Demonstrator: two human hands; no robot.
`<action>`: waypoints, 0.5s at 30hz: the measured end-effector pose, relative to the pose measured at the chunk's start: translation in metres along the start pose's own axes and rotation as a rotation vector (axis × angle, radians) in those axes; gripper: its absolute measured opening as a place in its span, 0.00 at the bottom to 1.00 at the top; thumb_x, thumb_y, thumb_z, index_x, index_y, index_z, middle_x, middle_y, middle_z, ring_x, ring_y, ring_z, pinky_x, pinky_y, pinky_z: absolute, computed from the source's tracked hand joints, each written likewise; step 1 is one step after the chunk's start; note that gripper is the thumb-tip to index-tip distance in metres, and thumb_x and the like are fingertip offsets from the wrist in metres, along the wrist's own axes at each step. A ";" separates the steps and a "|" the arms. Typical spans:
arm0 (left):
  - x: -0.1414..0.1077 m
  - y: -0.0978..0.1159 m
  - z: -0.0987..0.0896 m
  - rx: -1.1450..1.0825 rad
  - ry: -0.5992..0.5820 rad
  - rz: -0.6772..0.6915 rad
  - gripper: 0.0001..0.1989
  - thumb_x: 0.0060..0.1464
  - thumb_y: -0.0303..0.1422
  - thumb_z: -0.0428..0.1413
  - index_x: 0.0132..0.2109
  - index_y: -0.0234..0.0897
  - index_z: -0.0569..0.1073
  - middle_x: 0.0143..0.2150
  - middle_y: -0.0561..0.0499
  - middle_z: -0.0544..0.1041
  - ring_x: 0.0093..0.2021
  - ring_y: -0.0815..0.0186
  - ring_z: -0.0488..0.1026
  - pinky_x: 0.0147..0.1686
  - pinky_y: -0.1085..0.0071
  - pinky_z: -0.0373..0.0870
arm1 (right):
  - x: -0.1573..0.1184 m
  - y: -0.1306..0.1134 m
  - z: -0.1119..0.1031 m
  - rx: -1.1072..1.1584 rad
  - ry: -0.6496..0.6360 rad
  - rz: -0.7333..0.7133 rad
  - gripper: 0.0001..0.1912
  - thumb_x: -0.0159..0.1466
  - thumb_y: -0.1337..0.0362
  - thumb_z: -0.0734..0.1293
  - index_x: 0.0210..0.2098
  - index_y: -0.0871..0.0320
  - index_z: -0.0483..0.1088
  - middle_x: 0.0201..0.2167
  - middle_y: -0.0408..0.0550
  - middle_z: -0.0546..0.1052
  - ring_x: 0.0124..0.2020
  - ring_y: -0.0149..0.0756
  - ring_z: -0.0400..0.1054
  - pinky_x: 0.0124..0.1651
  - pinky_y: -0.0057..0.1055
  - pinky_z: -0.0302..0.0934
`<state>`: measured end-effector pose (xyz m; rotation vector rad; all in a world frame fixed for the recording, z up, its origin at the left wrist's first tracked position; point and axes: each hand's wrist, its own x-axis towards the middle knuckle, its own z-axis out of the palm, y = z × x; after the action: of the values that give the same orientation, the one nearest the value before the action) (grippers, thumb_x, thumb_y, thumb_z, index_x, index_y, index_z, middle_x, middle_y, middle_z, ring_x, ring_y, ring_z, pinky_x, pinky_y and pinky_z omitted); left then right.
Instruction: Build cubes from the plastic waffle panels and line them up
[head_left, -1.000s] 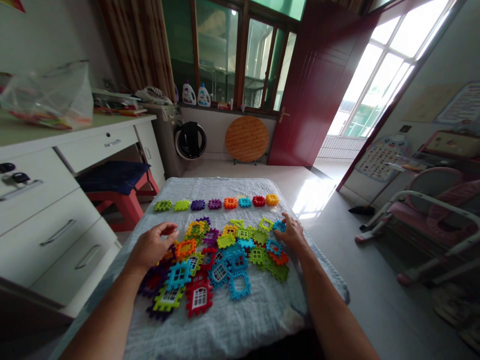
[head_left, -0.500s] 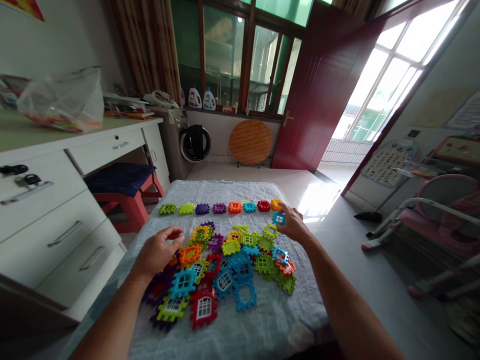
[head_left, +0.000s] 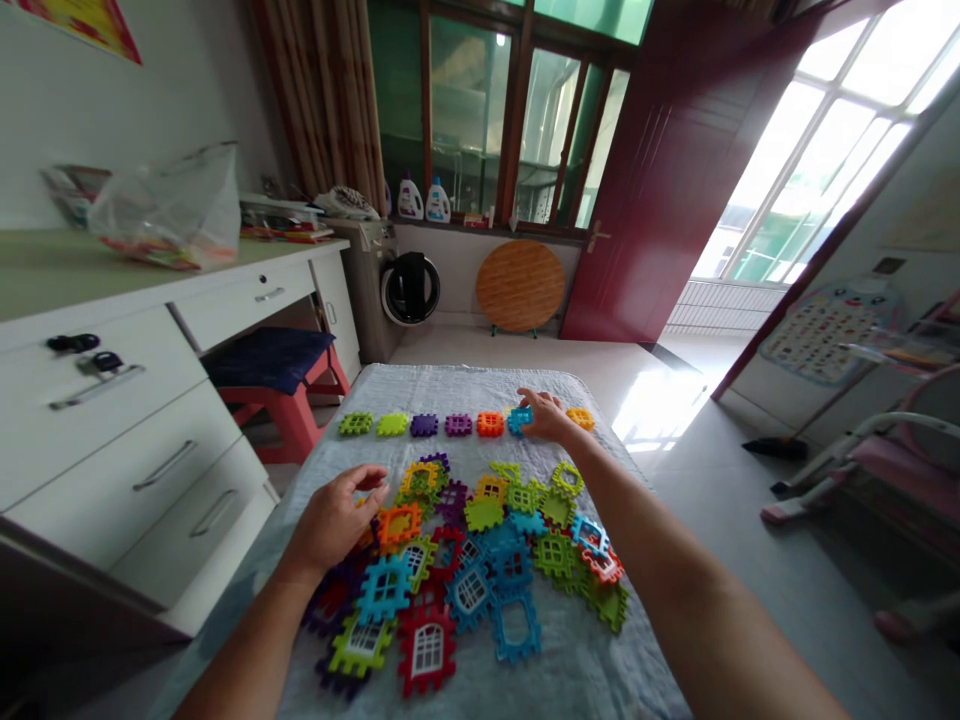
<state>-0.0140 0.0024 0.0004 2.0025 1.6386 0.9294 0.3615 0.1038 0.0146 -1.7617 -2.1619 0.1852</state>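
Observation:
My right hand [head_left: 549, 414] is over the right part of a row of square toy pieces, its fingers at a blue piece [head_left: 519, 420]. To the left in the row lie an orange piece [head_left: 490, 424], a purple one [head_left: 458, 425], a dark violet one [head_left: 424, 425] and two green ones; a yellow piece [head_left: 580, 419] is at the right end. My left hand [head_left: 339, 515] hovers with curved, parted fingers at the left of a heap of loose pieces, beside an orange frame [head_left: 399, 526]. Nothing shows in it.
A grey-blue cloth [head_left: 480, 385] covers the low table. A red stool [head_left: 289, 400] with a dark top and white drawers [head_left: 165, 450] stand at the left. A pink chair [head_left: 900, 450] is on the right, a round wooden board [head_left: 520, 285] at the back.
My right hand has moved left along the row with the blue piece, from the yellow end piece to the blue piece's place in the row. The view has shifted slightly. My left hand keeps its pose.

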 end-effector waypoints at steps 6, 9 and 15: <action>-0.001 -0.001 0.001 0.003 -0.006 0.004 0.17 0.50 0.45 0.52 0.41 0.40 0.75 0.40 0.49 0.81 0.42 0.60 0.77 0.45 0.68 0.71 | 0.004 0.001 0.006 -0.050 -0.061 -0.015 0.41 0.47 0.69 0.69 0.60 0.54 0.58 0.49 0.47 0.75 0.53 0.46 0.59 0.54 0.41 0.47; -0.001 -0.004 0.002 0.007 -0.012 0.006 0.18 0.50 0.46 0.53 0.42 0.40 0.75 0.41 0.49 0.80 0.42 0.60 0.77 0.46 0.69 0.71 | 0.000 -0.004 0.002 -0.057 -0.067 -0.017 0.41 0.47 0.70 0.69 0.60 0.53 0.57 0.51 0.48 0.74 0.54 0.47 0.58 0.54 0.41 0.47; 0.000 -0.005 0.000 0.004 -0.009 -0.006 0.19 0.49 0.47 0.53 0.42 0.40 0.75 0.41 0.49 0.81 0.42 0.60 0.77 0.46 0.69 0.71 | -0.031 -0.013 -0.028 0.001 0.091 0.009 0.38 0.51 0.67 0.68 0.61 0.57 0.57 0.56 0.52 0.70 0.55 0.48 0.58 0.54 0.44 0.50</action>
<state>-0.0176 0.0035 -0.0032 2.0008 1.6421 0.9137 0.3650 0.0673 0.0393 -1.7451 -2.0895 0.1065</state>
